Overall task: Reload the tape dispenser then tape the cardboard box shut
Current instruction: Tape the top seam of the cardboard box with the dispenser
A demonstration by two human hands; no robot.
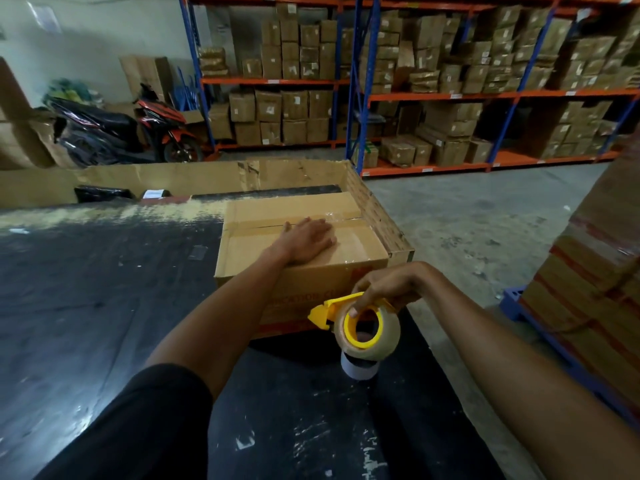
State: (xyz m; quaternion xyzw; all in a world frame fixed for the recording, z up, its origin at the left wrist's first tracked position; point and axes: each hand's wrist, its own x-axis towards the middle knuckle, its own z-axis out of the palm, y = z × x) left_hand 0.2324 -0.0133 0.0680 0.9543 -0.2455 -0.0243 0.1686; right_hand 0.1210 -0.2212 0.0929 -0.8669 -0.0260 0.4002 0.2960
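— What's the work surface?
— A dark, scuffed tabletop (104, 306), flecked with white marks and pale dust along its far edge.
— And on it?
— A cardboard box (304, 258) with closed flaps at the right side, and just nearer, a white tape core (360, 368) standing on end.

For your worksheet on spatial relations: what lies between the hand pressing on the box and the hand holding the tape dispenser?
Head view: only the cardboard box's near top edge and front face separate left hand from right hand.
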